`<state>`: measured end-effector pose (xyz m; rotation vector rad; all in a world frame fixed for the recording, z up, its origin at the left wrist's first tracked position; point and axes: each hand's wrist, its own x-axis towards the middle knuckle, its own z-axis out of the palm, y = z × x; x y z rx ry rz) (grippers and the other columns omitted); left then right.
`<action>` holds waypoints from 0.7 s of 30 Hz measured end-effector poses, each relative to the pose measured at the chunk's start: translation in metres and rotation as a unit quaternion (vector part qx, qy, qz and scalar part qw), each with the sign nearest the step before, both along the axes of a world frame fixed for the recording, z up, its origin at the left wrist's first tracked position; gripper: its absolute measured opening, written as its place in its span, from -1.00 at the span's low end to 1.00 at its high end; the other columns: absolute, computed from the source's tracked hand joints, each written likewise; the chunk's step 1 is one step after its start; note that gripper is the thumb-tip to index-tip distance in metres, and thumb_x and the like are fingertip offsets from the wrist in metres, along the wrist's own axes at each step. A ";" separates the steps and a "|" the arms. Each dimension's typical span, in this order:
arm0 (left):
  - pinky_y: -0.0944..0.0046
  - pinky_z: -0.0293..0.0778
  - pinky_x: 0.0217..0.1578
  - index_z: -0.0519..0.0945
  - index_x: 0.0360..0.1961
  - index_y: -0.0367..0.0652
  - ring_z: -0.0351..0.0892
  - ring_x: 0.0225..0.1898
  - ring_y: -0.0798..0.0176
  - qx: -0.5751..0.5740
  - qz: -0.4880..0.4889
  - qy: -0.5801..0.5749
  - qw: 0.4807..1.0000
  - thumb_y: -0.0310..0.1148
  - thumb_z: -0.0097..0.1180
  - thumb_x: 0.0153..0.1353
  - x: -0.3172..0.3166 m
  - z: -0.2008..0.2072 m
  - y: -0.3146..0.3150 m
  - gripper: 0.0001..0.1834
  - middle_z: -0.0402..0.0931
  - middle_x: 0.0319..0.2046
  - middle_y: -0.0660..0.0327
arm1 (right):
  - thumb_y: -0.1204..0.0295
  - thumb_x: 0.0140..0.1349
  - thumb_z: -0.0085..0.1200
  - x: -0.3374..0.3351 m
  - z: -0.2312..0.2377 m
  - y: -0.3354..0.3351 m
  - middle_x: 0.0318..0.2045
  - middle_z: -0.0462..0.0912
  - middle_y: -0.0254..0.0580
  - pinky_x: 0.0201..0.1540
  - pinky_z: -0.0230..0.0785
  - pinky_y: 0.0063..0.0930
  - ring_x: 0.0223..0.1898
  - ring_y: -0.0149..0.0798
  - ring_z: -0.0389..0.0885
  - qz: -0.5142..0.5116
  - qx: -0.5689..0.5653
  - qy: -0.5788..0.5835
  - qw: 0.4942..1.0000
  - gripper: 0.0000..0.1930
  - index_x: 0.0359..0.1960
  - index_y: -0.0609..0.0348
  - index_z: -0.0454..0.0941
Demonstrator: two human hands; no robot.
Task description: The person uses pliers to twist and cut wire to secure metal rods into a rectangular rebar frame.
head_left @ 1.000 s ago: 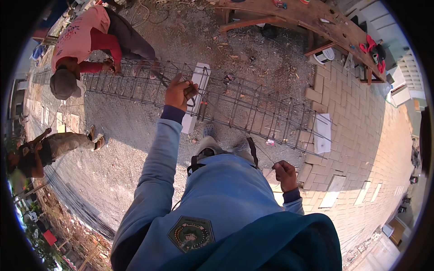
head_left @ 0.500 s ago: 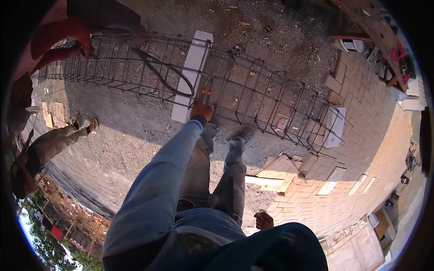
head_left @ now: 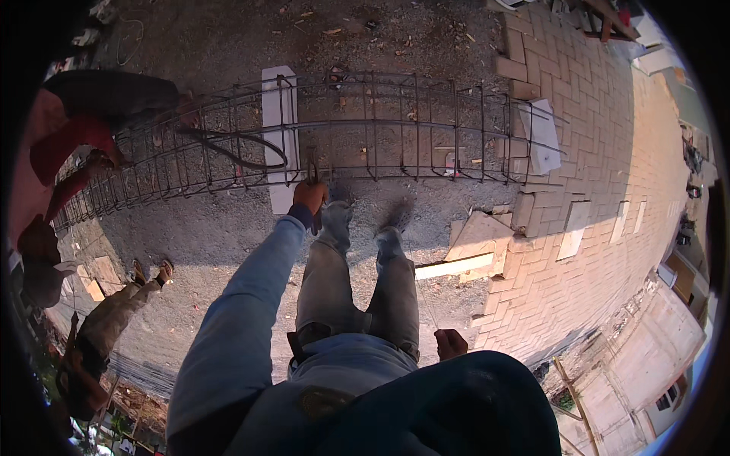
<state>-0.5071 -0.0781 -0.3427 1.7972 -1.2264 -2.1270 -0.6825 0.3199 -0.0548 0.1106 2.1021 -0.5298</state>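
Nearest is the right hand (head_left: 450, 343) of the person, low in the view; its fingers are closed together on a thin wire (head_left: 430, 305), which goes up from them beside the right leg (head_left: 397, 304). A pale wooden plank (head_left: 455, 266) lies on the ground to the right of the legs.

Farther forward, the left hand (head_left: 310, 197) is closed around a dark tool (head_left: 316, 223) at the near edge of the steel cage (head_left: 395, 121). Whether this hand touches the bars, I cannot tell.

The cage lies across the view, from left to right, above the gravel ground. A long white block (head_left: 280, 114) crosses under it, near the left hand, and a white piece (head_left: 541, 137) is under its right end, over the paving (head_left: 582, 114). A dark bent strand (head_left: 262, 163) lies along the cage, left of the hand. At the far left, a co-worker with red sleeves (head_left: 70, 148) bends by the cage.
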 end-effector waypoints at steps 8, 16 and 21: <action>0.29 0.50 -0.47 0.59 -0.30 -0.24 0.53 -0.57 0.35 0.174 -0.156 0.153 0.960 -0.23 0.17 0.19 -0.110 0.236 0.158 -0.74 0.59 -0.47 0.16 | 0.35 0.21 0.10 -0.018 0.081 0.013 -0.46 0.64 -0.17 -0.31 0.40 -0.47 -0.42 -0.39 0.56 0.054 -0.201 0.073 0.975 -0.79 -0.34 0.28 0.62; 0.38 0.50 -0.49 0.45 -0.02 -0.20 0.51 -0.54 0.39 0.248 -0.129 0.293 0.914 -0.37 0.15 0.18 -0.238 0.290 0.288 -0.65 0.58 -0.24 0.13 | 0.37 0.21 0.10 -0.060 0.089 0.173 -0.50 0.62 -0.16 -0.34 0.38 -0.46 -0.44 -0.39 0.54 -0.008 -0.218 0.141 0.966 -0.80 -0.36 0.30 0.59; 0.45 0.47 -0.50 0.46 -0.03 -0.22 0.49 -0.55 0.44 0.189 -0.205 0.263 0.924 -0.36 0.17 0.16 -0.310 0.312 0.333 -0.65 0.59 -0.25 0.15 | 0.42 0.20 0.11 -0.111 0.097 0.214 -0.53 0.60 -0.19 -0.39 0.34 -0.51 -0.47 -0.44 0.50 -0.076 -0.212 0.228 0.947 -0.84 -0.38 0.31 0.58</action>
